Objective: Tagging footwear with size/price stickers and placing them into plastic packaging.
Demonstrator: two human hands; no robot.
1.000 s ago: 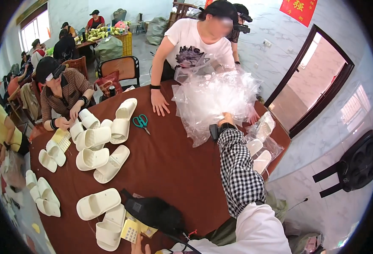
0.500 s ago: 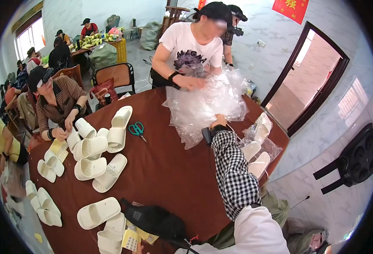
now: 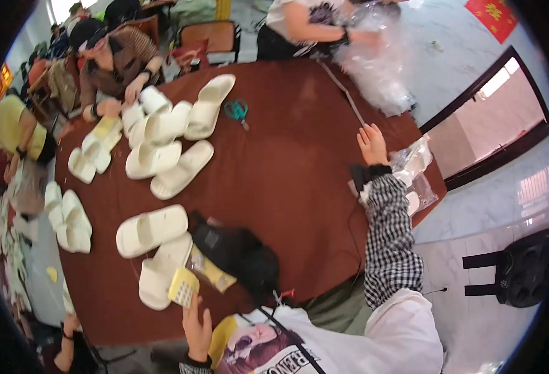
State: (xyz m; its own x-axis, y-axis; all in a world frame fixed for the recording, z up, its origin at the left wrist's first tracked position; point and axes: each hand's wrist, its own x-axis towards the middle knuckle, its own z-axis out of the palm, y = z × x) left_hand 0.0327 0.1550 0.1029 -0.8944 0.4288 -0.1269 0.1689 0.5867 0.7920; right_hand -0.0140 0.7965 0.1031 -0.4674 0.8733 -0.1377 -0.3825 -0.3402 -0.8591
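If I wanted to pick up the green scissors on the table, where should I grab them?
Take the scissors by the green handle loops, coming down from above. They lie flat and alone on the brown table, with bare wood all around, so nothing blocks a hand. The blades look like the thin end pointing toward the near side, so keep fingers off that end.

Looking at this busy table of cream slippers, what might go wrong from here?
The right hand reaches far across the table toward a thin strip; the checked sleeve may sweep the bagged slippers off the near edge. The left hand holds a small yellow card beside a crowded slipper and black bag, so something may get knocked. The teal scissors lie loose.
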